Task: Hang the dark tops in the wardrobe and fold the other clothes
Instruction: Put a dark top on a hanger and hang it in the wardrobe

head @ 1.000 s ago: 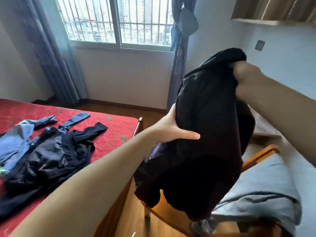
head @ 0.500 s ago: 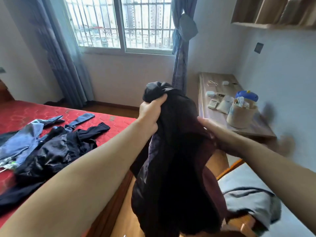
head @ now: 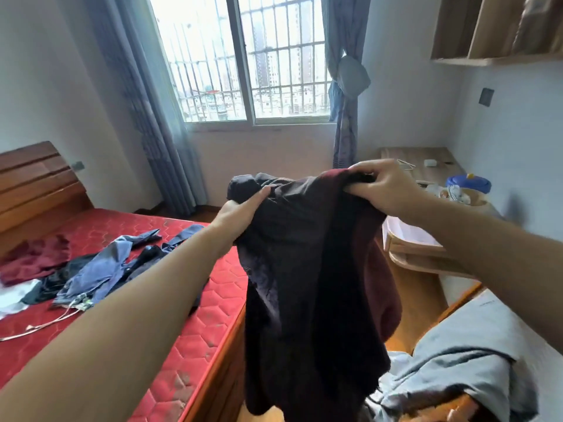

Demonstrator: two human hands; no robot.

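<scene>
**Head view: dark top held up by both hands beside the bed**

The dark top (head: pixel 307 269), black with a maroon part showing along its right side, hangs in the air just off the foot corner of the bed (head: pixel 195 345), clear of the mattress. The left hand (head: pixel 240 213) grips bunched cloth at the top's upper left; the right hand (head: pixel 384 190) pinches the upper edge between curled fingers and thumb. Holding it at two high points lets the cloth drop under its own weight, probably so the person can find the shoulders or neck opening before putting it on a hanger. No hanger or wardrobe is in view.

On the bed, left of the held top, lies a heap still to be sorted: a blue garment (head: pixel 100 269), a black garment (head: pixel 54 283) and a maroon garment (head: pixel 33 260) nearer the headboard. To the right of the bed, a grey garment (head: pixel 466 367) is draped over a wooden chair (head: pixel 460 303). Beyond the bed's foot stands a desk (head: pixel 426 159) against the wall.
</scene>
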